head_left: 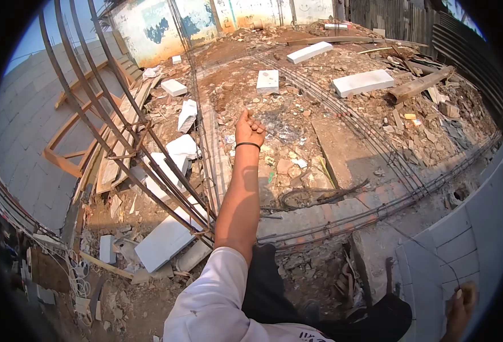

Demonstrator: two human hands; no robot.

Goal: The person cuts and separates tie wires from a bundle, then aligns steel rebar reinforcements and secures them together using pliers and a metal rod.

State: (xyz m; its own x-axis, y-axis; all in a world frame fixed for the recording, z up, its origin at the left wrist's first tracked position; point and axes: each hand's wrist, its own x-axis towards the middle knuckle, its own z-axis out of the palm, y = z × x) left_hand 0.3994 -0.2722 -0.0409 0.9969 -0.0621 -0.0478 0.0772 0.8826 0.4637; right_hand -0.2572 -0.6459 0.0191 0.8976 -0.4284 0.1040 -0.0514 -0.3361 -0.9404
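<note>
Left hand (250, 130) fisted far out, contents unclear; right hand (460, 308), near right, pinched on wire (452, 270), likely for control

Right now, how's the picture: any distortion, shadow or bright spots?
In the head view, wide-angle distortion bows the rods and black rims the frame; sunlight brightens the blocks; shadow darkens part of the left forearm; the right hand sits dim near the lower-right edge.

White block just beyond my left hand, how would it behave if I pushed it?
The white block is probably stiff, given its straight edges. Its flat faces suggest it would drag rather than roll. The uneven rubble around it would probably catch its edges.
</note>
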